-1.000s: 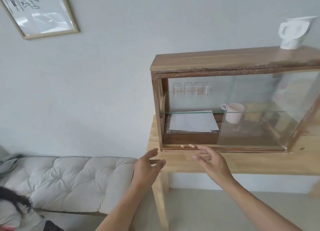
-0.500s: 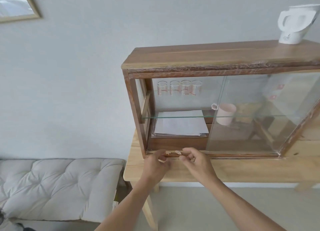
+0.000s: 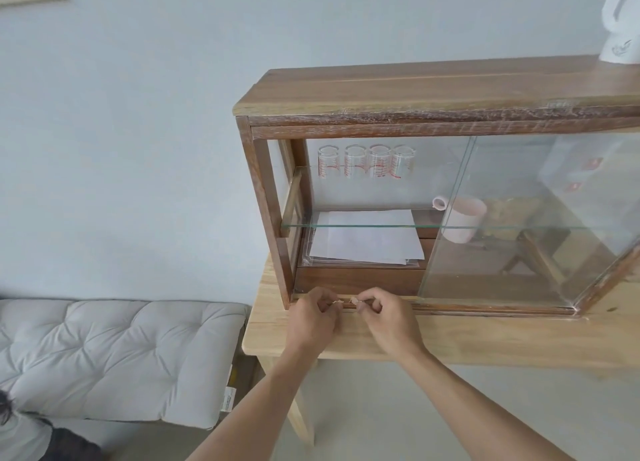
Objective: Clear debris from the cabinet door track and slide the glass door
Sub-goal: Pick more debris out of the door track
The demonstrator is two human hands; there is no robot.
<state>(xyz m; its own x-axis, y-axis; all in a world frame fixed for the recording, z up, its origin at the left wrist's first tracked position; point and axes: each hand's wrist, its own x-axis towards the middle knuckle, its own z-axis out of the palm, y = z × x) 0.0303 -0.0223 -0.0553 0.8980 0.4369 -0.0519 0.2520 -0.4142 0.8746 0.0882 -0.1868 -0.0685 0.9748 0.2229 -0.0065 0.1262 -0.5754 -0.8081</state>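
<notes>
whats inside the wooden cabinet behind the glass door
Behind the sliding glass door of the wooden cabinet: a pale pink mug on the glass shelf. Reflections hide the rest there. The open side shows four clear measuring cups and white paper sheets.

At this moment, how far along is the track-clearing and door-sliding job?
Nothing looks finished. In hand: the left hand and right hand each pinch a small pale debris bit at the bottom track. Left: lifting those away, then sliding the glass door, which covers the right side, leaving the left open.
</notes>
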